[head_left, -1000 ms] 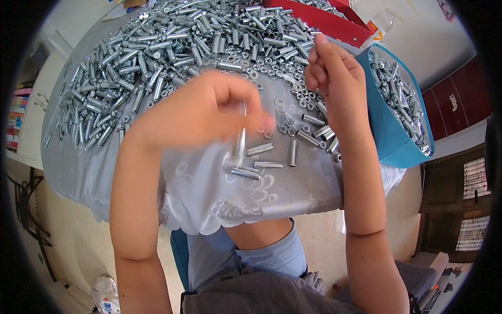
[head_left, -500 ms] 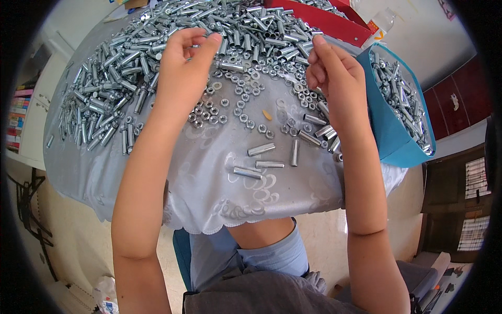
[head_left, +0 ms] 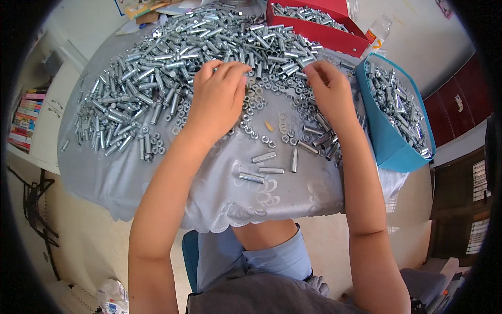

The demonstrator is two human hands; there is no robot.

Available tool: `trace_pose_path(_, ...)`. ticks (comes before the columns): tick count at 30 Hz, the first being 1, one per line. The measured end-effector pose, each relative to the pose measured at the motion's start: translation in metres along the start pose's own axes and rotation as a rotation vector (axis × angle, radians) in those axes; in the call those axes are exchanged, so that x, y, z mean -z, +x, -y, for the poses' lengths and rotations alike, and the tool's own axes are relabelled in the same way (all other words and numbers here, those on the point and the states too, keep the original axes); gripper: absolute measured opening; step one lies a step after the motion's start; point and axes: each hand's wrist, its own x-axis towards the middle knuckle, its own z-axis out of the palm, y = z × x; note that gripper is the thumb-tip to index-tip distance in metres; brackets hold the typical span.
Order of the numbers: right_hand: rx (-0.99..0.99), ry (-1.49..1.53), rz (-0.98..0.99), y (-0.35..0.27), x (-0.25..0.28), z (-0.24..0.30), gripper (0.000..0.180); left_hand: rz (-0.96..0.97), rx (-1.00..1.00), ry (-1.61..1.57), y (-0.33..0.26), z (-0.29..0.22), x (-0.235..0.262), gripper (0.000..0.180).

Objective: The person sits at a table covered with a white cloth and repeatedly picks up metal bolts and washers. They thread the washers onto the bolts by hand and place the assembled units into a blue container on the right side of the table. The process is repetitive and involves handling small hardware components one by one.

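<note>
My left hand point(head_left: 220, 98) is over the near edge of a big heap of metal sleeve bolts point(head_left: 178, 57), its fingers stretched to the right above small hex nuts point(head_left: 259, 89). Nothing can be seen in it. My right hand point(head_left: 332, 91) is at the heap's right end, thumb and fingers bent together; whatever lies between the fingertips is hidden. Below it are several loose metal sleeves point(head_left: 323, 138). A few more sleeves point(head_left: 264, 157) lie apart near the table's front, and a column of flat washers point(head_left: 283, 123) sits between the hands.
To the right stands a blue bin point(head_left: 384, 136) full of assembled bolts. A red box point(head_left: 319, 31) with more bolts is at the back, beside a clear bottle point(head_left: 380, 31). A silvery patterned cloth point(head_left: 219, 201) covers the table.
My left hand has moved right and down to the nuts, its fingers straightening. My right hand has lowered toward the heap's right end. The view has shifted slightly.
</note>
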Motion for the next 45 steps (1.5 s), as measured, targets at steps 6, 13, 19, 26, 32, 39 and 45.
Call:
trace_pose_path(6, 0.221, -0.132, 0.058, -0.003, -0.001, 0.0, 0.017, 0.24, -0.061, 0.084, 0.022, -0.007, -0.004, 0.015)
trace_pose_path(13, 0.141, 0.028, 0.012, -0.002, 0.003, 0.007, 0.017, 0.456, 0.269, 0.107, 0.054, 0.005, -0.038, 0.026)
trace_pose_path(19, 0.17, 0.051, -0.033, -0.001, 0.007, 0.011, 0.016, 0.569, 0.499, 0.098, 0.079, 0.002, -0.037, 0.035)
trace_pose_path(26, 0.139, 0.132, -0.051, 0.0, 0.008, 0.009, 0.017, 0.626, 0.397, 0.261, 0.085, -0.001, -0.041, 0.035)
trace_pose_path(32, 0.162, 0.211, -0.048, -0.001, 0.006, 0.011, 0.016, 0.451, 0.274, 0.219, 0.074, -0.013, -0.059, 0.034)
trace_pose_path(39, 0.118, 0.149, 0.042, -0.002, 0.008, 0.012, 0.016, 0.4, 0.091, 0.27, 0.076, -0.004, -0.058, 0.025)
trace_pose_path(45, 0.159, 0.139, -0.004, -0.002, 0.006, 0.009, 0.015, 0.428, -0.062, 0.464, 0.082, -0.009, -0.058, 0.015)
